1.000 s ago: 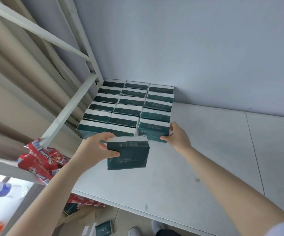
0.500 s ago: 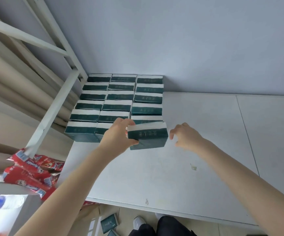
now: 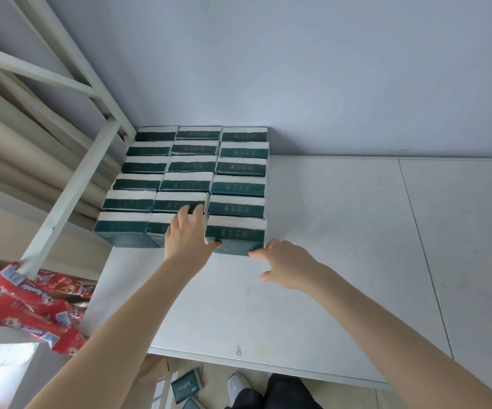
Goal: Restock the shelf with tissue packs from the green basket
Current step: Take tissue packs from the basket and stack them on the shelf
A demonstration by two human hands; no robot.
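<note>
Dark green, white-topped tissue pack on the shelf.
Left hand rests flat-fingered beside it; right hand, fingers loose, seemingly touches its corner.

Dark trousers and a white shoe show.

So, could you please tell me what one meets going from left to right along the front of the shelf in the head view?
Red snack packets → left hand → front-right tissue pack → right hand → bare white shelf board.
</note>
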